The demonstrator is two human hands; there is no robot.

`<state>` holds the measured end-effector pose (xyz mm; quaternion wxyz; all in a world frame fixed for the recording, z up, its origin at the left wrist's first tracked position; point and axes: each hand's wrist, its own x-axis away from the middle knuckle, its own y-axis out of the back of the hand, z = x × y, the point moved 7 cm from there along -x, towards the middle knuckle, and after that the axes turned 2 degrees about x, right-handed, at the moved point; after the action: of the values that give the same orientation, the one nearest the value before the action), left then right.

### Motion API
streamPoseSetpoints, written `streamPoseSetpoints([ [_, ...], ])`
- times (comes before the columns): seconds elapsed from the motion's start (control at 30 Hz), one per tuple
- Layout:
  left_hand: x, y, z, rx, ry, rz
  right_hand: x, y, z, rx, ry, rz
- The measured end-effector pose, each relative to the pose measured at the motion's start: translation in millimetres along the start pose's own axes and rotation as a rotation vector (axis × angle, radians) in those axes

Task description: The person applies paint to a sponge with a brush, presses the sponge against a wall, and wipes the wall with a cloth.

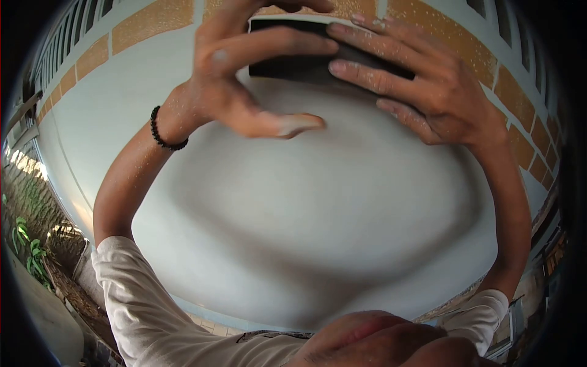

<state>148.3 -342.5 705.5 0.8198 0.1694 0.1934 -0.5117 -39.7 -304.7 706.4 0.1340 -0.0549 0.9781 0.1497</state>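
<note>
A black rectangular sheet (287,68), resembling sandpaper, lies along the upper part of a pale wall, with a thin white strip showing at its top edge. The outstretched fingers of my right hand (422,79) press across its right half and hold it there. Over its left end, my left hand (235,76) is open, thumb stretched out below and index finger reaching across in front of the sheet. Pale dust speckles both hands. The left wrist wears a black beaded bracelet (160,129).
The smooth pale wall (324,202) fills the middle, marked by my arms' shadow. Tan blocks (153,25) with white joints run along its top, with railings (58,46) at upper left. Green plants (30,251) grow at lower left. My face intrudes at the bottom.
</note>
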Motion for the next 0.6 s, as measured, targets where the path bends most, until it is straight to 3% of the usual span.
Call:
streamPoseSetpoints([
  [0.1,-18.2,54.2,-18.0,-0.089,0.080,-0.094,-0.2,-0.5,0.3,0.014,-0.038,0.047],
  [0.13,-30.5,74.1,-15.7,-0.017,-0.151,-0.184,-0.4,-0.3,0.7,0.026,-0.035,0.057],
  [0.2,-38.5,108.7,-23.2,0.011,-0.027,-0.417,1.9,1.5,-0.3,0.019,-0.041,0.069],
  [0.23,-46.1,111.5,-26.9,-0.021,-0.025,-0.423,3.5,2.0,-0.6,0.020,-0.042,0.079],
  [0.43,-87.4,42.3,-49.0,-0.059,-0.119,0.049,-2.2,8.2,3.7,0.059,-0.063,0.123],
  [0.6,-51.1,-36.6,-46.0,0.099,-0.111,0.412,-5.1,8.6,2.4,-0.078,-0.266,0.012],
])
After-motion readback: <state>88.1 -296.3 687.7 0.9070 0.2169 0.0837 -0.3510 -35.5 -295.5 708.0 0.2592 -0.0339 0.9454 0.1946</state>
